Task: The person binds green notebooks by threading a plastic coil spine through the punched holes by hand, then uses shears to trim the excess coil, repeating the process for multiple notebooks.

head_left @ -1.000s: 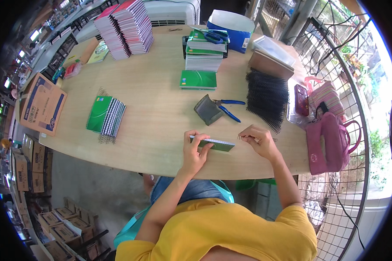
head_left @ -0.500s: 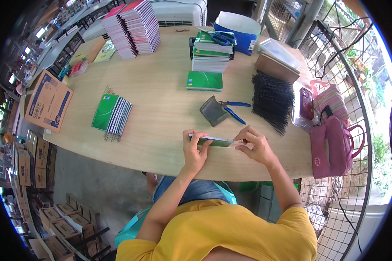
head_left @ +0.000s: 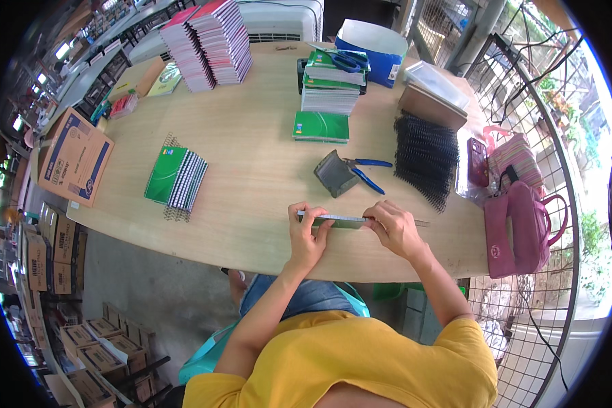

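Note:
Near the table's front edge I hold a thin green notebook [head_left: 338, 220] on its edge. My left hand [head_left: 307, 234] grips its left end. My right hand [head_left: 394, 228] pinches its right end, where a thin wire coil [head_left: 420, 222] sticks out to the right along the notebook's top. Just beyond the notebook lie blue-handled pliers [head_left: 368, 173] beside a small grey folded piece [head_left: 334, 174].
A wooden table [head_left: 251, 170] carries a pile of black spiral coils [head_left: 425, 158], stacks of green notebooks [head_left: 330, 88], bound notebooks [head_left: 178, 178] at left, pink-edged stacks [head_left: 211, 42], a blue box [head_left: 374, 49] and scissors [head_left: 343, 60]. A pink bag [head_left: 520, 228] hangs right. Cardboard boxes [head_left: 71, 160] stand left.
My right hand has slid slightly left along the notebook's top edge, and the coil end now sticks out past it. The view has shifted a little; my left hand keeps its grip.

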`<control>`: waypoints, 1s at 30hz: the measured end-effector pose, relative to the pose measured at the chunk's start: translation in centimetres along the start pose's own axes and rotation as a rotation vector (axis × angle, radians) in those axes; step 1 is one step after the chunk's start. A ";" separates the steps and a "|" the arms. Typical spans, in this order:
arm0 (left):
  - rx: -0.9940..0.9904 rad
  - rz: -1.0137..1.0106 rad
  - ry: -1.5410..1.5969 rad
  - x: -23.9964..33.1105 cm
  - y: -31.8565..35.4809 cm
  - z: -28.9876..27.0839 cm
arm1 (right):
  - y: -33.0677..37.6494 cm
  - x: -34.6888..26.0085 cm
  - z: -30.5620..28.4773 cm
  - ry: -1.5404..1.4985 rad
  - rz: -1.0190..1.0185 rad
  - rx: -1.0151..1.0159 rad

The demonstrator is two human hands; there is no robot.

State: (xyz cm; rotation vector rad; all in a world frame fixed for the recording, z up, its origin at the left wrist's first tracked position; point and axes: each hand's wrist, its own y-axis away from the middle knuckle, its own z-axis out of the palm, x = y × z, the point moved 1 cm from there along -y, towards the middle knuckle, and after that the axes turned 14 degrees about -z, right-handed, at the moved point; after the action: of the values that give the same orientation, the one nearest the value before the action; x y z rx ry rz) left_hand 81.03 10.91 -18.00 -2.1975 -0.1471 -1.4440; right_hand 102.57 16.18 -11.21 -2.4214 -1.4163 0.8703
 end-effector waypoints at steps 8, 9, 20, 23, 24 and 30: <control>-0.005 0.004 0.011 -0.3 0.1 0.0 | -0.8 -0.9 0.1 0.051 -0.112 0.088; -0.005 0.005 0.010 -0.3 0.1 -0.1 | -1.0 -1.3 0.1 0.011 -0.072 0.083; 0.003 -0.015 0.026 -0.2 0.0 -0.8 | -2.4 -0.6 -0.1 0.081 -0.059 -0.036; 0.021 -0.027 -0.022 -0.6 -0.1 -2.4 | -5.2 1.2 -0.1 0.141 0.191 0.016; 0.023 -0.006 -0.042 -0.9 -0.1 -2.7 | -6.8 2.4 0.8 0.203 0.286 -0.081; 0.050 0.032 -0.075 -0.5 -0.2 -3.9 | -13.4 4.4 6.8 0.392 0.442 -0.373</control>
State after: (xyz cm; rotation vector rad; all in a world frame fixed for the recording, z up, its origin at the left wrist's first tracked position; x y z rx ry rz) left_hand 77.54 9.33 -17.17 -2.2044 -0.1714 -1.3271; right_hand 90.50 26.03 -12.33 -3.0332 -0.9813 0.1727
